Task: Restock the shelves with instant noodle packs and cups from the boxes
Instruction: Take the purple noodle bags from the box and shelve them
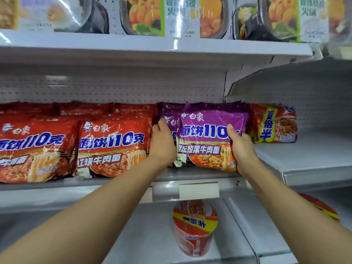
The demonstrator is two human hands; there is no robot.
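Observation:
A purple instant noodle pack (209, 138) leans at the front of a row of purple packs (169, 113) on the middle shelf (200, 175). My right hand (242, 147) grips its right edge, thumb across the front. My left hand (162, 143) lies with straight fingers against the purple pack behind it, at the left side of the row. Two rows of red noodle packs (112, 147) fill the shelf to the left.
A red pack with a yellow band (274, 124) lies on the neighbouring shelf to the right. A red noodle cup (194, 227) stands on the lower shelf, another cup (320, 208) to its right. Bowl meals (144, 16) line the top shelf.

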